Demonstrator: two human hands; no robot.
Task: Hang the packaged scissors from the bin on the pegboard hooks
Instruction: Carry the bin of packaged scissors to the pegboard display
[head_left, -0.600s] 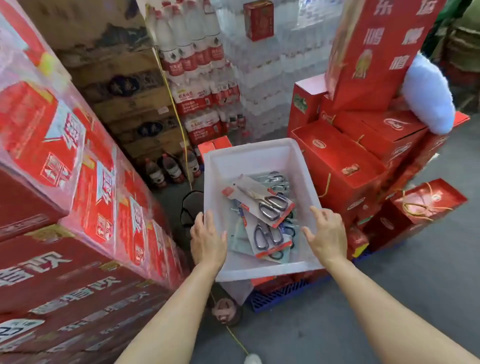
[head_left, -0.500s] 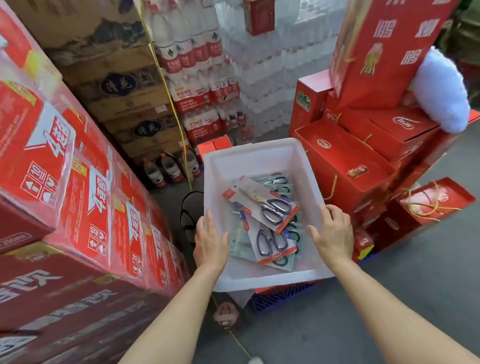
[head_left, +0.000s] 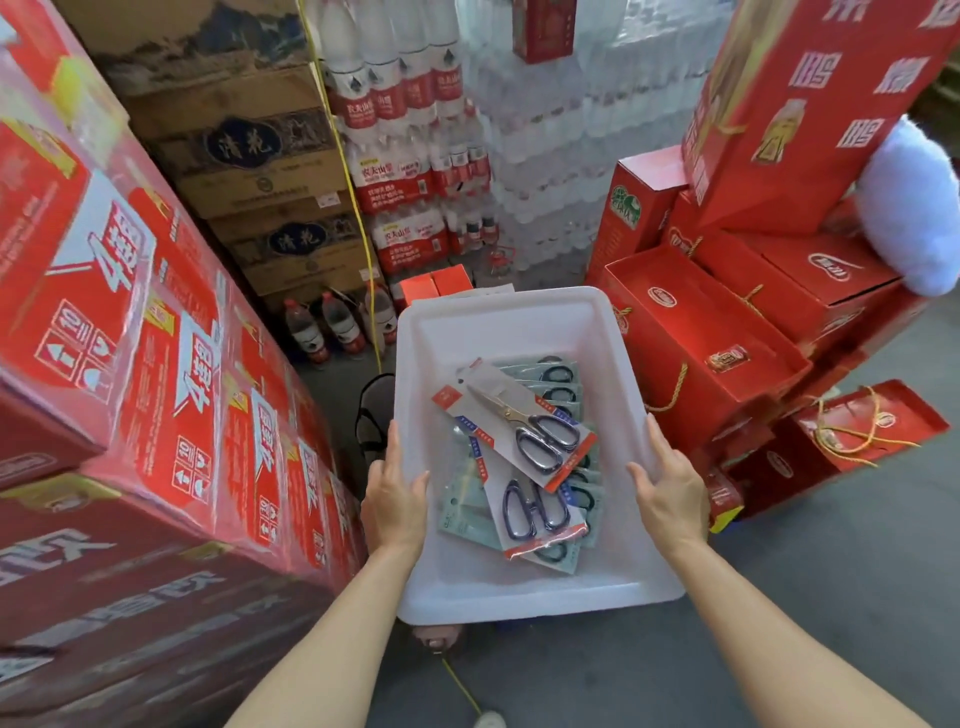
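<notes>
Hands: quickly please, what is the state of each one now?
Left hand: fingers straight against the bin wall, open.
Right hand: the same, open.

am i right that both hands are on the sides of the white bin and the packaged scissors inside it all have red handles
Not quite. In the head view the left hand and right hand are at the sides of the white bin, but the packaged scissors on top have dark blue handles, not red; only the card trim is red.
</notes>
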